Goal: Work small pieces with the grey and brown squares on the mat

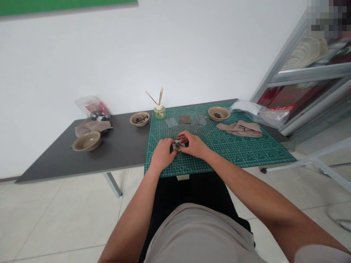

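At the near part of the green cutting mat (pixel 219 148), a small grey sheet (pixel 175 147), perhaps mesh or thin cloth, is between my hands with its edges raised. A small dark brown lump (pixel 178 144) lies in its middle; I cannot tell what it is made of. My left hand (pixel 164 152) pinches the sheet's left side between thumb and fingers. From the right, my right hand (pixel 194 145) curls over and grips the opposite side. Beyond them lie a pale blue-grey square (pixel 172 122), a brown square (pixel 184 119) and a grey square (pixel 202 120).
Bowls with dark pieces stand at back left (pixel 134 122) and back right (pixel 212 115). A reed diffuser (pixel 159 111) is between them. A brown cloth (pixel 242 129) and plastic bag (pixel 260 111) lie right. Another bowl (pixel 86 144) and filled bag (pixel 91 106) are left.
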Available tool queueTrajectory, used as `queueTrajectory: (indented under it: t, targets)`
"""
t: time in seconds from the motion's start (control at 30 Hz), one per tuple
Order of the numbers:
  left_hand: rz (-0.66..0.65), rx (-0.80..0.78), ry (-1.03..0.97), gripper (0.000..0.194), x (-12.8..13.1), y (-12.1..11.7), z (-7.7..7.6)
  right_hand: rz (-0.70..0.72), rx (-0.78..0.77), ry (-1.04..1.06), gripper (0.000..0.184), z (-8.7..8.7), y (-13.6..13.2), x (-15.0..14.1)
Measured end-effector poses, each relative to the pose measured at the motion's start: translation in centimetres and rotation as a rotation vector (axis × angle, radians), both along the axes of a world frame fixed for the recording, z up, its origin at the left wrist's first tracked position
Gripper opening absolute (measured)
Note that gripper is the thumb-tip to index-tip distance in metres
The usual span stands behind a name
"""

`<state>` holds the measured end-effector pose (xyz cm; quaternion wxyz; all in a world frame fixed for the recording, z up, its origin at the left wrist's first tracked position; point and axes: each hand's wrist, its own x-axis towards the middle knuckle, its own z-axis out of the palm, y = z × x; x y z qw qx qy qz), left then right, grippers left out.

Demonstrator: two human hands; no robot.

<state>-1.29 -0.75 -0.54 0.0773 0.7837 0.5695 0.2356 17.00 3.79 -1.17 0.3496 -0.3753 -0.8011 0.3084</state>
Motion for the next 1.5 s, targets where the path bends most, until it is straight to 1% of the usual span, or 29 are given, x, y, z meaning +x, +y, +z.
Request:
queueTrajectory:
  t: [0.1,0.27,0.43,0.5,0.63,0.83,0.97,1.07,1.2,1.33,1.5]
  targets:
    - [-0.015,-0.003,-0.031,0.006,-0.1,0.0,0.0,0.014,-0.007,-0.03,0.046,0.1,-0.1,0.0]
    - [-0.044,0.007,-0.047,0.006,-0.4,0.0,-0.2,0.01,0.02,-0.064,0.036,0.4,-0.2,-0.2]
    - [-0.052,0.006,-0.035,0.009,-0.4,0.0,-0.2,-0.004,0.139,-0.204,0.012,0.4,0.0,-0.2]
    - [-0.036,0.005,-0.035,0.01,-0.3,0.0,-0.1,0.004,0.157,-0.222,0.006,0.2,0.1,-0.1]
    - [0.009,-0.018,-0.04,0.015,-0.2,0.0,-0.1,-0.002,0.171,-0.22,0.006,-0.1,0.1,0.2]
    - [-0.01,-0.035,-0.065,0.026,-0.2,0.3,0.0,-0.008,0.201,-0.29,0.006,-0.1,0.6,-0.4]
    - [-0.012,-0.028,-0.039,0.024,-0.3,0.3,-0.2,0.046,0.236,-0.293,0.008,0.0,0.8,-1.0]
    - [-0.017,-0.015,-0.026,0.024,-0.3,0.3,-0.4,0.069,0.237,-0.298,0.008,0.2,0.6,-0.6]
    - [-0.022,-0.008,-0.01,0.026,-0.4,0.3,-0.5,0.03,0.218,-0.337,0.01,0.4,0.6,0.2]
    - [-0.007,-0.014,-0.001,0.028,-0.3,0.3,-0.4,-0.009,0.234,-0.341,0.011,0.1,0.8,-0.4]
    - [0.012,-0.023,-0.012,0.026,-0.1,0.3,-0.2,0.031,0.239,-0.321,0.009,0.1,0.1,-0.3]
